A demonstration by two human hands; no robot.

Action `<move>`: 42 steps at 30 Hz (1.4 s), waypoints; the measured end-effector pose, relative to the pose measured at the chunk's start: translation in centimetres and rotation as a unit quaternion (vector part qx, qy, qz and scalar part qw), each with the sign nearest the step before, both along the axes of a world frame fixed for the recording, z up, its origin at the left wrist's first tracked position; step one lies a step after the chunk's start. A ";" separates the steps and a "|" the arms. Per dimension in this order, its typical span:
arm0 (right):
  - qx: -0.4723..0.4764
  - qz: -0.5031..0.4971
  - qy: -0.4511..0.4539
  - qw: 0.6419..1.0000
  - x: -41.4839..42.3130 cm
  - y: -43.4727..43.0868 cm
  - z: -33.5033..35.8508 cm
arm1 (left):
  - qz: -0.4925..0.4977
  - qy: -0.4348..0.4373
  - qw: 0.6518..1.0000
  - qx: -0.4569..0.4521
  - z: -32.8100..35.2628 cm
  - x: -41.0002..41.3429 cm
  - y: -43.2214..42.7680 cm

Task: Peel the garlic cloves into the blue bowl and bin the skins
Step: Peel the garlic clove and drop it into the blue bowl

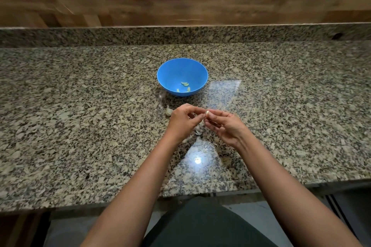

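Note:
A blue bowl (pixel 172 70) stands on the granite counter (pixel 80 106) and holds several peeled garlic cloves (pixel 184 84). Just in front of it, my right hand (pixel 224 126) pinches a pale garlic clove (pixel 207 113) at its fingertips. My left hand (pixel 181 120) meets it from the left, fingertips curled at the clove's skin. An unpeeled clove (pixel 168 111) lies on the counter beside my left hand. Thin skins (pixel 198 132) lie scattered under and behind my hands.
More skin flakes (pixel 172 180) lie near the counter's front edge. A raised granite ledge (pixel 180 34) and a wooden wall (pixel 180 2) close off the back. A bright light glare (pixel 197 159) sits on the counter between my forearms.

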State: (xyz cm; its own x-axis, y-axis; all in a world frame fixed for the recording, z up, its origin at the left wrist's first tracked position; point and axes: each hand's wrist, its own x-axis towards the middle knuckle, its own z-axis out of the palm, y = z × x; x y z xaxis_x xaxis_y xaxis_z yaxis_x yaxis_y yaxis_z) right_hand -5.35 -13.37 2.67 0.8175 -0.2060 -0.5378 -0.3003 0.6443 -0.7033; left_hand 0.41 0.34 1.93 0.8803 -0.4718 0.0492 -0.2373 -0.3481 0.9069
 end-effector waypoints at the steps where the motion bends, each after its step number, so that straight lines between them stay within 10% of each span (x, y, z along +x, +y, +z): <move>1: -0.003 0.001 0.003 1.000 0.0 0.0 0.0 | -0.002 -0.009 1.000 0.006 0.0 0.0 0.0; 19: -0.035 0.003 0.001 0.999 -0.1 0.1 -0.1 | -0.003 -0.022 0.999 0.033 -0.4 0.4 -0.3; 42: -0.075 -0.008 -0.049 0.996 0.2 -0.3 -0.4 | 0.014 0.164 0.985 -0.054 -0.1 0.6 -1.0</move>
State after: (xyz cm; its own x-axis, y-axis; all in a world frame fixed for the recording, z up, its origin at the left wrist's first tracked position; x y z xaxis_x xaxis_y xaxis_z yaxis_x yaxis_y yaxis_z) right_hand -5.10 -13.70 2.28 0.8600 -0.2919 -0.4186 -0.2165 0.5342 -0.8172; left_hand 1.03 -0.65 1.78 0.8699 -0.4549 -0.1906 0.0821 -0.2475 0.9654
